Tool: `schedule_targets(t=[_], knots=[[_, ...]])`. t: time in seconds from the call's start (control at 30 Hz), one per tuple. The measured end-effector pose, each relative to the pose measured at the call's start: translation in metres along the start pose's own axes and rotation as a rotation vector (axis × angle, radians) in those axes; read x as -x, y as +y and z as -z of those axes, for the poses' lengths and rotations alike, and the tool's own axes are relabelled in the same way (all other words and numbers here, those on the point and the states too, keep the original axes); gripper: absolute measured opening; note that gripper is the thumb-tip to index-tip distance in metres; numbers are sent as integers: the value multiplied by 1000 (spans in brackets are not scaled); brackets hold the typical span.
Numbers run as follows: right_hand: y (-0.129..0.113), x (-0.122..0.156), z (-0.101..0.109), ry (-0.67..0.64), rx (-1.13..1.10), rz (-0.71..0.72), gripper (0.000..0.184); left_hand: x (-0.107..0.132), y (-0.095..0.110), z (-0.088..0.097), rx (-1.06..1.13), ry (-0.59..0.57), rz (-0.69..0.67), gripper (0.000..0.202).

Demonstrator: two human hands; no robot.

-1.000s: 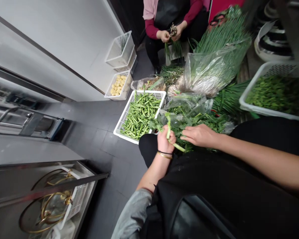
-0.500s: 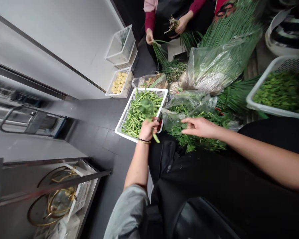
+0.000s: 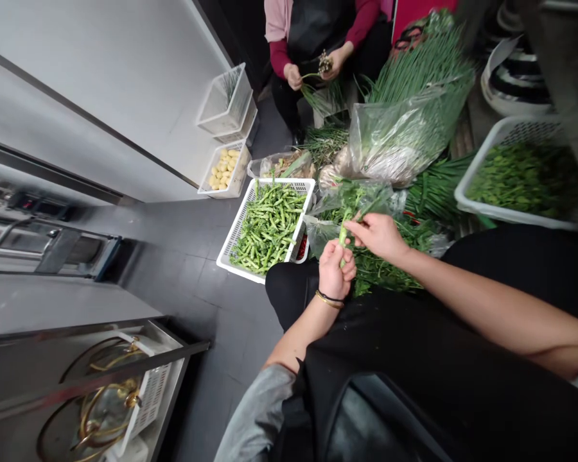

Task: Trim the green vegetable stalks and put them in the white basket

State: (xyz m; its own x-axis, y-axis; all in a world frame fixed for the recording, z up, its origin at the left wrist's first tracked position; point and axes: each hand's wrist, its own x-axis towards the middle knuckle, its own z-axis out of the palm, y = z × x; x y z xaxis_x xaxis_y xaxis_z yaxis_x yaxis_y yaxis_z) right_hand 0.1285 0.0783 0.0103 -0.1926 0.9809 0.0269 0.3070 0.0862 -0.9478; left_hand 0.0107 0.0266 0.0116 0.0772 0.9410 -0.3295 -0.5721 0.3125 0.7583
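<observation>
My left hand [image 3: 336,271] is closed round the lower end of a green vegetable stalk [image 3: 344,227] held upright over my lap. My right hand [image 3: 376,235] pinches the same stalk higher up, by its leaves. Under both hands lies a pile of leafy greens [image 3: 390,269] spilling from a clear plastic bag [image 3: 366,196]. To the left, on the floor, a white basket [image 3: 232,239] holds several cut green stems [image 3: 268,226].
Another person [image 3: 318,38] sits at the top, holding chive-like greens. A large bag of long greens [image 3: 404,128], a white basket of greens [image 3: 525,173] at right, a small basket of yellow pieces [image 3: 224,170] and a metal rack [image 3: 91,378] at lower left surround me.
My left hand came back from over the white basket to my lap and now grips a new stalk. My right hand shut on that stalk's upper part.
</observation>
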Motion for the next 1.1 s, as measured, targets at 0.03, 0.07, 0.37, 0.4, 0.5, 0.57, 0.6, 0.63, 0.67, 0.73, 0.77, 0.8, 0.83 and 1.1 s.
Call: schedule_targets(t=[0.03, 0.07, 0.37, 0.4, 0.5, 0.57, 0.6, 0.63, 0.67, 0.73, 0.77, 0.8, 0.83, 1.1], knots=[[-4, 9, 0, -9, 126, 94, 42, 0, -5, -1, -15, 59, -46, 35], [-7, 17, 0, -43, 229, 186, 40, 0, -9, -1, -41, 109, -95, 36], [-11, -19, 27, -282, 63, -39, 44, 11, -19, 14, -458, 85, -319, 35], [-11, -19, 23, -253, 74, 17, 42, 10, -19, 14, -431, 85, -297, 36], [-11, 1, 6, -103, 178, 351, 33, 4, -16, 12, -263, 137, -247, 32], [-8, 19, 0, -103, 191, 525, 30, 1, -10, 12, -154, 173, -241, 31], [-6, 26, 0, -161, 171, 524, 30, 1, -6, 13, -117, 168, -228, 31], [-3, 29, 2, -240, 140, 458, 30, 2, -3, 13, -94, 138, -201, 33], [-1, 28, 5, -319, 101, 345, 30, 4, -1, 14, -78, 88, -164, 36], [2, 18, 12, -442, -19, 97, 31, 8, 0, 14, -60, -31, -95, 39], [2, 11, 15, -456, -94, 2, 33, 10, -1, 14, -60, -74, -74, 38], [2, 3, 16, -429, -164, -60, 36, 12, -3, 13, -68, -99, -61, 37], [1, -4, 16, -372, -217, -89, 38, 13, -4, 12, -79, -108, -52, 37], [0, 7, -6, -264, -758, -50, 37, 23, 4, 8, 186, -259, 297, 25]])
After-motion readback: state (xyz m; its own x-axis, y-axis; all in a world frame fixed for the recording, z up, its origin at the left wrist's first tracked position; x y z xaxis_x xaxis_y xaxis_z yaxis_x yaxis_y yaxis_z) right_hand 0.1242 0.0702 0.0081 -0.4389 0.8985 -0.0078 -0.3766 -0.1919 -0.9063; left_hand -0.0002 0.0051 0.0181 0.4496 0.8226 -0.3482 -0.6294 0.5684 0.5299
